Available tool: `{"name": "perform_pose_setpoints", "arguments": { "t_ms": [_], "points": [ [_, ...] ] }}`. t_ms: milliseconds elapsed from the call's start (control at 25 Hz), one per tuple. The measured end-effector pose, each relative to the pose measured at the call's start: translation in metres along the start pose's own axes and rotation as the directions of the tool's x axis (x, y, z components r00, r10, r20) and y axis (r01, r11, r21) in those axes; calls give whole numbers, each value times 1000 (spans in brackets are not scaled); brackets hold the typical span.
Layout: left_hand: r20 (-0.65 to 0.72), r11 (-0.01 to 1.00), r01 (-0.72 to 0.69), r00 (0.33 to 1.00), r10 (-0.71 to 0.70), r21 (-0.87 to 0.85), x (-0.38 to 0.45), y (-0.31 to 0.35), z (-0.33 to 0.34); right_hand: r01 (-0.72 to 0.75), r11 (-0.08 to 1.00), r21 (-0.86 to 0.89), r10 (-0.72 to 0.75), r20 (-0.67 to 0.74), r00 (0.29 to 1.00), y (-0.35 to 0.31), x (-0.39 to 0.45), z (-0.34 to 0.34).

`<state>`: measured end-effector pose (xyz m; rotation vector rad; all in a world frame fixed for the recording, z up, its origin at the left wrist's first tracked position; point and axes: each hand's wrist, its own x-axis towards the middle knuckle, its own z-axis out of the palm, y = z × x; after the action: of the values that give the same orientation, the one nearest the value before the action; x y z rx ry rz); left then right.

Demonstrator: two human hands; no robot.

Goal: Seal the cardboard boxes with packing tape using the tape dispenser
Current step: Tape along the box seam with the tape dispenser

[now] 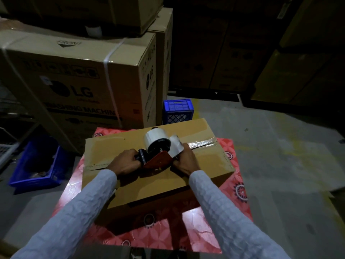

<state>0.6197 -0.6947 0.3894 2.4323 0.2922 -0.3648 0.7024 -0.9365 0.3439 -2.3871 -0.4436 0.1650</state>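
A brown cardboard box (pixel 205 165) lies closed on a red patterned sheet (pixel 235 186). Clear tape (pixel 202 143) covers the right part of its centre seam; the left part of the seam (pixel 97 166) is bare. A red tape dispenser (pixel 158 160) with a white roll (pixel 155 140) sits over the middle of the seam. My left hand (pixel 125 162) grips its black handle. My right hand (pixel 183 159) pinches the loose white tape end at the dispenser's front.
A large washing machine carton (pixel 74 86) with more cartons stacked on it stands behind left. A blue crate (pixel 177 112) sits just behind the box, another blue crate (pixel 37 165) on the floor at left. Dark stacked cartons (pixel 242 53) fill the back right; grey floor (pixel 280 156) lies right.
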Motion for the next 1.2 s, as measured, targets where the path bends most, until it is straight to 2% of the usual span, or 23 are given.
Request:
{"name": "perform_pose_setpoints", "arguments": {
  "t_ms": [160,320,440,600,960,1200],
  "points": [
    [-14,1000,-19,1000,19,6,-1,3,-3,-85,994,72,84,16,996,4,1,4],
    [13,998,-51,999,52,-35,-3,2,-6,-89,991,102,90,-10,996,6,2,0],
    [4,999,-38,999,38,-4,-3,-7,-10,-23,995,100,28,-49,998,8,2,0],
    [-31,996,-27,999,30,86,-6,-28,-22,82,997,8,-81,-72,994,14,8,5],
    [-138,965,129,985,-99,228,-40,-82,-54,106,993,41,-103,-73,992,20,9,6],
    [-171,964,254,956,-237,82,-73,-131,-78,120,992,24,-118,-98,988,20,6,5]
  ]
}}
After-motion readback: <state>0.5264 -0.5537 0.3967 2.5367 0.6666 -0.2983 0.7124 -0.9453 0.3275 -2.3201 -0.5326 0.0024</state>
